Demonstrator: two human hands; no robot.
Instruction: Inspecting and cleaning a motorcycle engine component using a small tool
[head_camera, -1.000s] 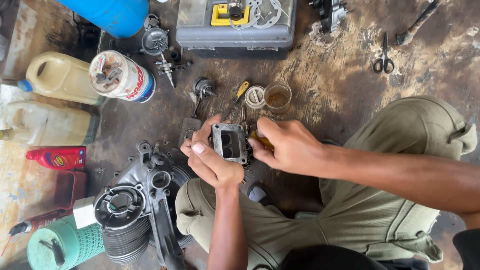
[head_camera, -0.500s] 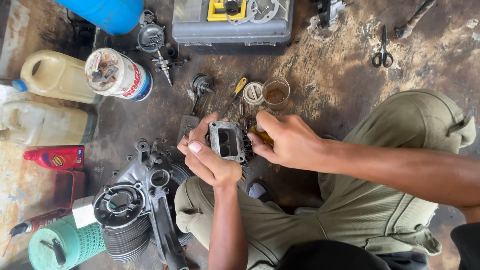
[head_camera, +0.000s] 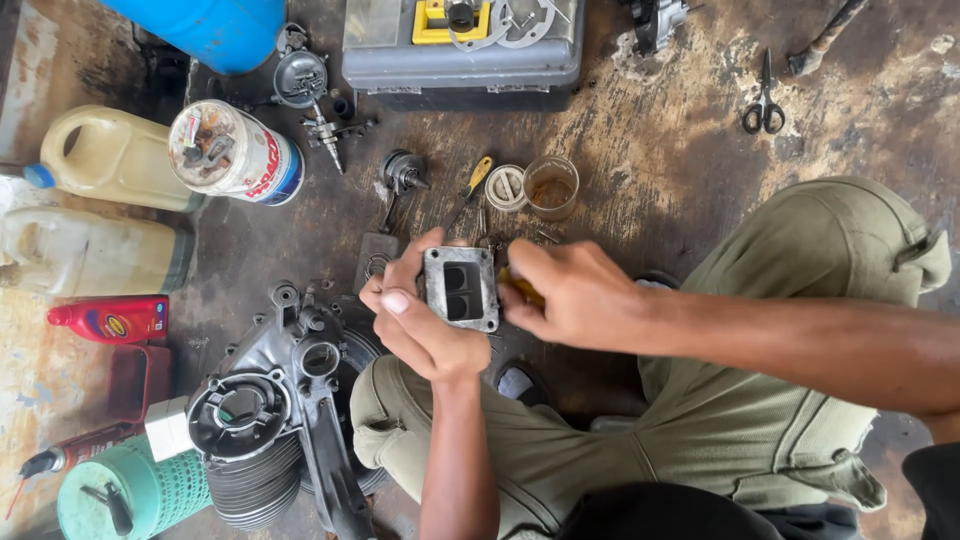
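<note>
My left hand (head_camera: 420, 320) grips a small grey metal block (head_camera: 461, 287) with two rectangular openings, thumb on its left edge. My right hand (head_camera: 572, 295) closes on the block's right side, and something yellow shows under its fingers; I cannot tell what it is. Both hands hover over the stained floor in front of my bent knees in olive trousers (head_camera: 800, 300).
A dark engine case with a finned cylinder (head_camera: 270, 420) lies at lower left. Nearby are a yellow-handled screwdriver (head_camera: 474, 180), a small jar (head_camera: 550, 186), a lid (head_camera: 505, 187), scissors (head_camera: 764, 105), a grey toolbox (head_camera: 460, 45), jugs (head_camera: 100, 160), a red bottle (head_camera: 110, 320) and a tin of parts (head_camera: 230, 150).
The hands stay together on the metal block, which has turned slightly. Otherwise only the view has shifted a little.
</note>
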